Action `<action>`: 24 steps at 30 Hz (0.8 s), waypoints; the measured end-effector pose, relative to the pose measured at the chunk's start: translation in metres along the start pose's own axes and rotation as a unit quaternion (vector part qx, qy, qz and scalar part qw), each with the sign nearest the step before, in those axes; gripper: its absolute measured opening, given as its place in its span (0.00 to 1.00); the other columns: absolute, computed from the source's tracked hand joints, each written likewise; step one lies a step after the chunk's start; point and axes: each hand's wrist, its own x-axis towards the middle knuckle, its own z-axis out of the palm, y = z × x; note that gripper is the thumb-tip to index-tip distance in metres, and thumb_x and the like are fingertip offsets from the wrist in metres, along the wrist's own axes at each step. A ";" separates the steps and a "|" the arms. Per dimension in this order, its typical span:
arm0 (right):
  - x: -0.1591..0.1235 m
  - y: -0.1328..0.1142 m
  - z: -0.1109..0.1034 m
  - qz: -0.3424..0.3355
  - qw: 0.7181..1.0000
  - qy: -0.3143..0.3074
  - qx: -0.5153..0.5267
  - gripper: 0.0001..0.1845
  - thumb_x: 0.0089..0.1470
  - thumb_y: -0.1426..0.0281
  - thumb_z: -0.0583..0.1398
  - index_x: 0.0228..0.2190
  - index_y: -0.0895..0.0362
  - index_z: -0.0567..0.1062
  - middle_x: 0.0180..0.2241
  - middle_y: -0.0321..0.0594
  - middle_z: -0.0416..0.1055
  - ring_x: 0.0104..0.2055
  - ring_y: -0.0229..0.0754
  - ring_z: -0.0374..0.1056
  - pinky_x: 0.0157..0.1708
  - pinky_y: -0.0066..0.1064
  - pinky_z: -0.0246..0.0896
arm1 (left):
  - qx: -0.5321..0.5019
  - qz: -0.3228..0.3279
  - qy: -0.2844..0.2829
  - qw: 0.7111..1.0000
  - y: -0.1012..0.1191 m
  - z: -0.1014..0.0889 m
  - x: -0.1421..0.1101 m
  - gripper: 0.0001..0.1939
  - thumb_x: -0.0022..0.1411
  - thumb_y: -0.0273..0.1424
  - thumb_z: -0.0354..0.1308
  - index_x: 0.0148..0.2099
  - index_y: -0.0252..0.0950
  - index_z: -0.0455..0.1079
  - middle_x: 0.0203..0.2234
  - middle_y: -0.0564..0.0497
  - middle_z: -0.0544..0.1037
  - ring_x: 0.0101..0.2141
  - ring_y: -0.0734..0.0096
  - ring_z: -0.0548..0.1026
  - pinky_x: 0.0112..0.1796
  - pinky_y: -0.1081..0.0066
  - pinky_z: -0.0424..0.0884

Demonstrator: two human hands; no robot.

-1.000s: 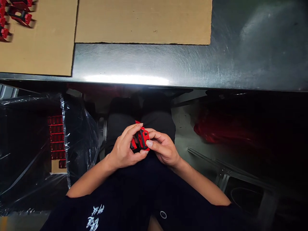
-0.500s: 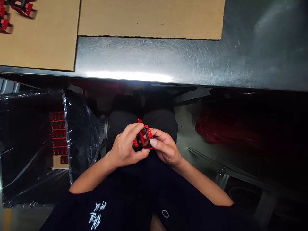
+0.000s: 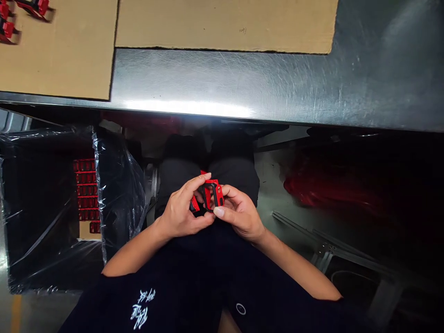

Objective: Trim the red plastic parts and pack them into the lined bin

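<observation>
1. Frame (image 3: pixel 218 195), red and black with an open centre: held in both hands over the lap, on the person's side of the bench (image 3: pixel 222 83), clear of its near edge.
2. Left hand (image 3: pixel 182 210): clamped on the frame, with a fingertip at its upper edge and the thumb at its lower edge. A red-and-black section (image 3: pixel 194 204) shows inside the curled palm; whether it belongs to the frame or is a separate piece cannot be determined.
3. Right hand (image 3: pixel 243 212): closed on the side of the frame away from the left palm. The thumb lies at the lower corner; the other fingers are partly hidden behind the red side plate.
4. Left cardboard sheet (image 3: pixel 69 64): lies on the bench just inside the near edge. Red-and-black parts (image 3: pixel 7 28) stand at its far left, cut off by the view.
5. Right cardboard sheet (image 3: pixel 222 25): lies beside it, set back from the near edge.
6. Film-lined container (image 3: pixel 38 199): stands below the bench's near edge, at the left, with rows of small red-and-black pieces (image 3: pixel 87 190) inside.
</observation>
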 end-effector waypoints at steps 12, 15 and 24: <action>-0.001 0.003 0.002 -0.100 0.985 -0.007 -0.139 0.17 0.51 0.68 0.73 0.43 0.51 0.79 0.46 0.39 0.75 0.45 0.42 0.74 0.46 0.33 0.71 | -0.117 -0.057 0.018 0.991 -0.007 0.004 -0.009 0.39 0.57 0.37 0.70 0.66 0.40 0.59 0.61 0.34 0.73 0.46 0.57 0.83 0.41 0.65 0.82; -0.001 0.003 0.002 -0.113 0.979 -0.006 -0.170 0.16 0.51 0.70 0.72 0.43 0.50 0.79 0.47 0.39 0.75 0.46 0.43 0.74 0.45 0.33 0.72 | -0.120 -0.040 0.026 0.992 -0.011 0.005 -0.011 0.40 0.56 0.35 0.72 0.66 0.39 0.59 0.61 0.33 0.73 0.50 0.54 0.82 0.43 0.64 0.82; -0.002 0.004 0.001 -0.108 0.977 -0.011 -0.185 0.15 0.53 0.69 0.71 0.43 0.51 0.78 0.48 0.41 0.77 0.46 0.44 0.75 0.46 0.35 0.73 | -0.017 0.054 0.037 0.998 -0.013 0.001 -0.006 0.43 0.56 0.34 0.71 0.69 0.36 0.55 0.59 0.32 0.74 0.58 0.50 0.76 0.52 0.55 0.79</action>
